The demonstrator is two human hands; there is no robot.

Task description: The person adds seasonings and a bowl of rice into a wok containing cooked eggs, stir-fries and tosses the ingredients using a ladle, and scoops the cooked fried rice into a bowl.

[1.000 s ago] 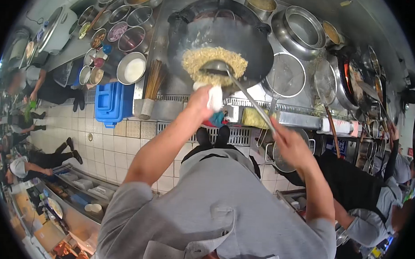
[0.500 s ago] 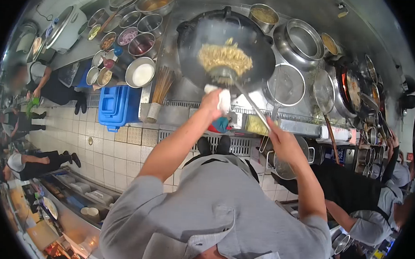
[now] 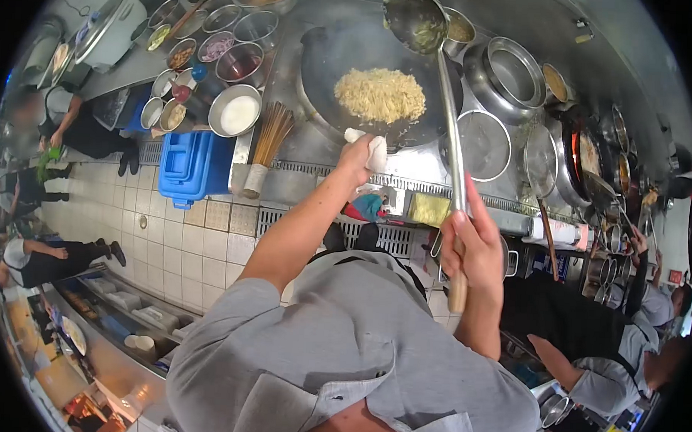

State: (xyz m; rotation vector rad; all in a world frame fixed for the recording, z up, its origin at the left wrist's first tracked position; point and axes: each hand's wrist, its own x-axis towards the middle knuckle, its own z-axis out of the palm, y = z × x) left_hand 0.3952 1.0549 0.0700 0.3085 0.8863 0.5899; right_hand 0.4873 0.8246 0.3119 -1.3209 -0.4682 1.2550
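Observation:
My left hand [image 3: 355, 162] is closed around a folded white cloth [image 3: 376, 153] at the near rim of a black wok [image 3: 321, 87]. The rim under the cloth is hidden. In the wok lies a mound of pale yellow food [image 3: 381, 95] that looks like fried rice. My right hand [image 3: 476, 249] grips the wooden-ended handle of a long metal ladle [image 3: 415, 22]. The ladle's bowl is raised over the far right of the wok, with some bits stuck inside it.
Right of the wok are a round mesh strainer [image 3: 484, 145] and stacked steel pots [image 3: 514, 73]. On the left stand several ingredient bowls [image 3: 236, 111], a bamboo wok brush [image 3: 268, 143] and a blue bin [image 3: 198, 163]. A co-worker [image 3: 588, 327] stands close on the right.
The ladle has lifted off the food, up and to the right. My right hand has come back towards my body. The food now sits in a more compact mound.

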